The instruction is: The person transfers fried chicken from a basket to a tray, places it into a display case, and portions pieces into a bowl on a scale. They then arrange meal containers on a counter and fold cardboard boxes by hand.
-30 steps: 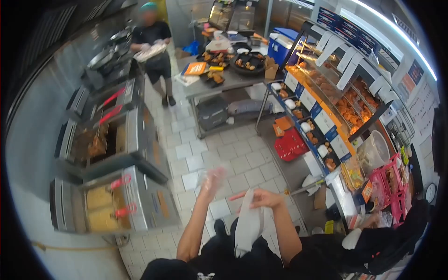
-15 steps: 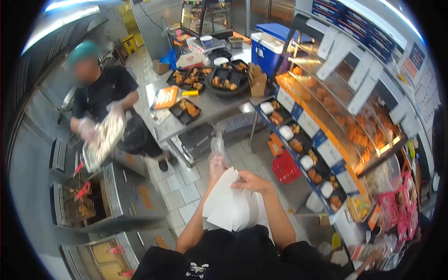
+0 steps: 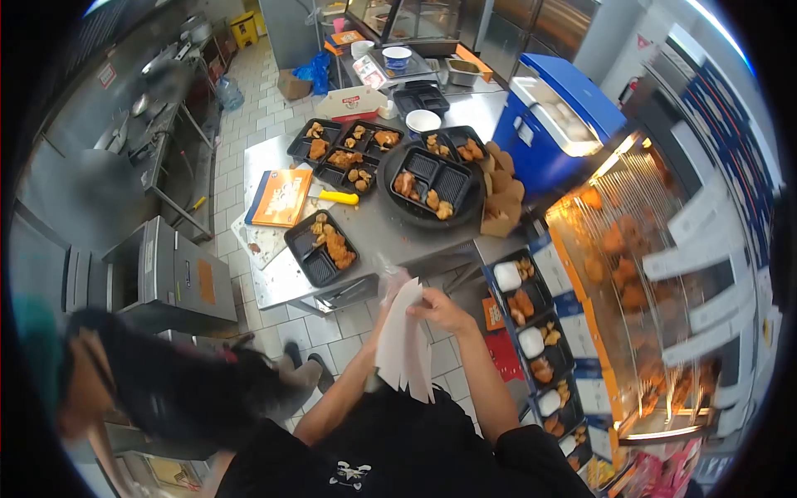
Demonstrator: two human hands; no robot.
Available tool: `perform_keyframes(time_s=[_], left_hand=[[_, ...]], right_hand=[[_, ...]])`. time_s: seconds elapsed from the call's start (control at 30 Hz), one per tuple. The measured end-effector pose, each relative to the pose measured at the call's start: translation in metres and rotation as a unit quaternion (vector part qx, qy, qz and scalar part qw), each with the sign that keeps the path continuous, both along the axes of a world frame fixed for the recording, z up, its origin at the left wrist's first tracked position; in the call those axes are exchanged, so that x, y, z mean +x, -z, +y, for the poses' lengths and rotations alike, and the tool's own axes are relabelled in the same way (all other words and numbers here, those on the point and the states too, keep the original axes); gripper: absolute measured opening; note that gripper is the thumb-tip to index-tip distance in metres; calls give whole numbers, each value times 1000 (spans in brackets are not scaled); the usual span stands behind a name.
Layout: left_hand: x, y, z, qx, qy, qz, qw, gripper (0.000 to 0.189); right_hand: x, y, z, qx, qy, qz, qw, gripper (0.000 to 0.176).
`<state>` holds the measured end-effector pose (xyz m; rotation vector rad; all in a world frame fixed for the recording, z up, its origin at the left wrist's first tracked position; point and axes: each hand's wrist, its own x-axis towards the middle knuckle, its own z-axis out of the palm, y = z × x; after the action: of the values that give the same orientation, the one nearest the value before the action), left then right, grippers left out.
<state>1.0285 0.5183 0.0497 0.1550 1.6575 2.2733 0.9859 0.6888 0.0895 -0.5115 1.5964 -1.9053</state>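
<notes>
A stack of white paper sheets (image 3: pixel 402 344) is held upright in front of my body. My left hand (image 3: pixel 388 292), with a loose clear plastic glove past its fingers, grips the stack from the far left side; the sheets partly hide it. My bare right hand (image 3: pixel 444 310) pinches the stack's upper right edge between thumb and fingers. Just beyond stands a steel table (image 3: pixel 382 236), where a black tray (image 3: pixel 321 249) with fried chicken pieces lies near the front edge. Another black tray (image 3: pixel 427 184) with chicken rests on a round black pan.
A yellow-handled knife (image 3: pixel 339 197) and orange box (image 3: pixel 281 197) lie on the table. A blue cooler (image 3: pixel 556 124) stands at back right. Filled trays (image 3: pixel 540 332) line the shelf below the heated chicken display (image 3: pixel 631 274). A co-worker (image 3: pixel 166 382) bends close on my left.
My view has turned and come nearer to the table. The paper stack is now seen more edge-on, still in both hands. The co-worker has come from upright at the left to bent lower left.
</notes>
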Motion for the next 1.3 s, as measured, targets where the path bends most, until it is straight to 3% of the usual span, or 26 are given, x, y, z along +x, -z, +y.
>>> perform_keyframes(time_s=[0.1, 0.2, 0.27, 0.3, 0.33, 0.37, 0.43, 0.47, 0.5, 0.53, 0.6, 0.63, 0.67, 0.73, 0.8, 0.83, 0.93, 1.07, 1.13, 1.3], left_hand=[[-52, 23, -22, 68, 7, -54, 996, 63], [-118, 52, -54, 91, -48, -110, 989, 66], [-152, -14, -64, -5, -167, -91, 982, 64], [-166, 5, -70, -160, -219, 2, 962, 61], [-184, 35, -78, -309, -261, 102, 909, 59], [-200, 53, -87, -445, -295, 200, 821, 58], [-224, 48, -104, -272, -183, -64, 943, 62], [-229, 45, -113, -170, -117, -196, 959, 65], [-229, 43, -120, -93, -94, -203, 970, 70], [-230, 41, -123, -67, -143, -194, 968, 72], [-232, 13, -128, -16, -239, -172, 955, 76], [-231, -27, -129, -18, -242, -179, 953, 83], [-234, -24, -134, 22, -254, -147, 956, 83], [-239, -18, -140, 35, -260, -155, 953, 77], [-251, 30, -153, -152, -221, -125, 955, 71], [-257, 40, -161, -182, -191, -196, 944, 69], [-260, 33, -149, 68, -244, -231, 940, 72], [-246, 50, -137, 3, -375, -149, 915, 67], [-239, 55, -132, -29, -443, -96, 891, 63], [-227, 71, -123, -142, -421, -95, 891, 51]], right_hand=[[-71, 7, -3, -8, 18, -33, 999, 31], [-135, 12, -22, 27, -6, -7, 1000, 31], [-171, 18, -38, 30, -42, -23, 998, 31], [-185, 20, -44, 15, -63, -55, 996, 31], [-198, 21, -49, -1, -84, -80, 993, 31], [-206, 11, -50, 30, -63, -88, 994, 32], [-217, 6, -45, 33, -9, -69, 997, 31], [-221, 5, -41, 34, 17, -60, 997, 31], [-227, 13, -34, 46, 54, -105, 992, 29], [-234, 17, -31, 44, 94, -123, 987, 27], [-251, 22, -31, 56, 161, -117, 978, 31], [-262, 22, -35, 64, 184, -93, 976, 30], [-272, 22, -39, 71, 207, -69, 973, 30], [-291, 22, -51, 79, 239, -28, 967, 29], [-308, 22, -67, 79, 259, 3, 963, 30], [-314, 15, -74, 107, 268, 43, 956, 30], [-334, 27, -92, 218, 317, 172, 907, 32], [-351, 38, -124, 347, 318, 225, 853, 34], [-366, 51, -137, 311, 295, 234, 873, 34], [-384, 71, -165, 260, 283, 351, 854, 35]])
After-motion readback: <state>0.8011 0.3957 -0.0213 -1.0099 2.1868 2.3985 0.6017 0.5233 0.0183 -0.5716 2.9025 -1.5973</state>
